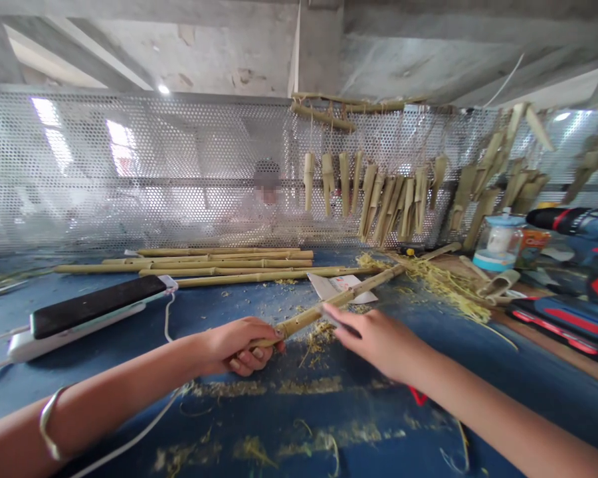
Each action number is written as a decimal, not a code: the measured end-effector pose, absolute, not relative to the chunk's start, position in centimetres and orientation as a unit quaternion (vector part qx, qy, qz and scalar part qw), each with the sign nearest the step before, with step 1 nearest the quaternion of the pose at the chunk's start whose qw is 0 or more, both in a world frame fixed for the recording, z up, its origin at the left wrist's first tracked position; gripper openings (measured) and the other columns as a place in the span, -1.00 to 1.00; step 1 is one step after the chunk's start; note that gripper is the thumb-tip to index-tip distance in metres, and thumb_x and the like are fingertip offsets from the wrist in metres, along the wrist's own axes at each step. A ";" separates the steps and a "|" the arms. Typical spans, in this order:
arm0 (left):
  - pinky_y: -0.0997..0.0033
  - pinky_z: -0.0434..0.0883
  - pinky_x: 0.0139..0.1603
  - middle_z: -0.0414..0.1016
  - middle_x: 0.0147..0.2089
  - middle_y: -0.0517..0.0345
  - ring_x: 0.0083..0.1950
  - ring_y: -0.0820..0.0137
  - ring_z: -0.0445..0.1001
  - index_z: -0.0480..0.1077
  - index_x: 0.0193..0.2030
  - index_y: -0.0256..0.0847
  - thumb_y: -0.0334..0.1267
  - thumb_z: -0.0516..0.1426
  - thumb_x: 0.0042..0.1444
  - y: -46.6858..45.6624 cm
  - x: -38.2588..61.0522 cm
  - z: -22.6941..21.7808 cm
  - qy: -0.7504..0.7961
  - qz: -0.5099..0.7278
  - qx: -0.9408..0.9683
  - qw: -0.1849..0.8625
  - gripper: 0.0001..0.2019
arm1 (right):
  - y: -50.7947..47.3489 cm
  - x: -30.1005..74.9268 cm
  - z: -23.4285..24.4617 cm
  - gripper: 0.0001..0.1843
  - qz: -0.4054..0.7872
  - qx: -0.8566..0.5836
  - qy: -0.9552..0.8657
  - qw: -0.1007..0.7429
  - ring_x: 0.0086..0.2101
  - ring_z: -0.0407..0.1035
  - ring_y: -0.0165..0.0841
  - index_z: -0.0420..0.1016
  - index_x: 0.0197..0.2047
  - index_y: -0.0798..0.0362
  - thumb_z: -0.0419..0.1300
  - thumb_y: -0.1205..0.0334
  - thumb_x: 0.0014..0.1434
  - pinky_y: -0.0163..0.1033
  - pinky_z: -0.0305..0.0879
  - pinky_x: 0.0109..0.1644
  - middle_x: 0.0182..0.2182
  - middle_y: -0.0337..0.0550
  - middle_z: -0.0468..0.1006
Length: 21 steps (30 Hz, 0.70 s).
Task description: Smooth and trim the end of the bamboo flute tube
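- The left hand (239, 346) and right hand (373, 340) are over the workbench (30, 398), a bamboo stalk (323, 311) between them.
- Bamboo poles (219, 263) lie behind the hands.
- A corded appliance (90, 318) lies left of the hands.
- Shavings (443, 287) lie right of the stalk.
- A glass jar (498, 242) stands left of a cordless drill (573, 222).
- Bamboo pieces (379, 199) hang before a perforated metal screen (129, 166), behind the poles.

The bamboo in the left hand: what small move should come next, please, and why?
Probably close the right hand around the bamboo, because its fingertips only reach it, while the left hand alone grips the near end.
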State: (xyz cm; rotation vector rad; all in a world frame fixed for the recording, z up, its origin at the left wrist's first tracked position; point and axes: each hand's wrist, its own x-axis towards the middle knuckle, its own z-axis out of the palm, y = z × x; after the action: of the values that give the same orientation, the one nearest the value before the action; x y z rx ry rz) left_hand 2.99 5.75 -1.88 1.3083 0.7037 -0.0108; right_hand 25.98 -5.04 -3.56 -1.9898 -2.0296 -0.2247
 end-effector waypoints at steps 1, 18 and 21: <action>0.69 -0.18 -0.78 0.00 -0.65 0.38 -0.72 0.69 -0.16 0.28 -0.36 -0.29 -0.20 0.04 0.02 5.8 3.0 -1.9 0.319 -0.006 0.594 0.739 -0.83 | -5.1 25.5 -3.5 -0.52 -0.056 -0.668 -0.725 0.156 -0.67 0.18 -0.44 0.18 0.16 -0.19 -0.09 0.12 0.14 -0.35 -0.05 -0.60 -0.63 -0.18 0.43; 0.68 -0.19 -0.75 0.04 -0.64 0.39 -0.69 0.70 -0.12 0.26 -0.31 -0.30 -0.32 0.11 -0.12 5.4 2.8 -1.7 0.290 0.005 0.607 0.740 -0.81 | -4.6 25.6 -3.5 -0.51 -0.126 -0.730 -0.659 0.130 -0.62 0.28 -0.35 0.24 0.13 -0.13 -0.10 0.14 0.12 -0.32 -0.04 -0.59 -0.54 -0.06 0.52; 0.68 -0.17 -0.76 0.05 -0.63 0.38 -0.69 0.68 -0.09 0.27 -0.28 -0.30 -0.36 0.07 -0.09 5.6 2.6 -1.6 0.259 -0.006 0.606 0.752 -0.82 | -4.8 25.1 -3.6 -0.51 -0.116 -0.694 -0.693 0.156 -0.65 0.25 -0.41 0.22 0.14 -0.16 -0.09 0.15 0.12 -0.34 -0.03 -0.59 -0.59 -0.13 0.50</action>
State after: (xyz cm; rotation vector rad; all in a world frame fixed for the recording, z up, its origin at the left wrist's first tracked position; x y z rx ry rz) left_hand 2.61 5.58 -1.63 1.3238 0.5653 -0.0132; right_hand 25.07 -4.79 -3.59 -1.9878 -1.9854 -0.3320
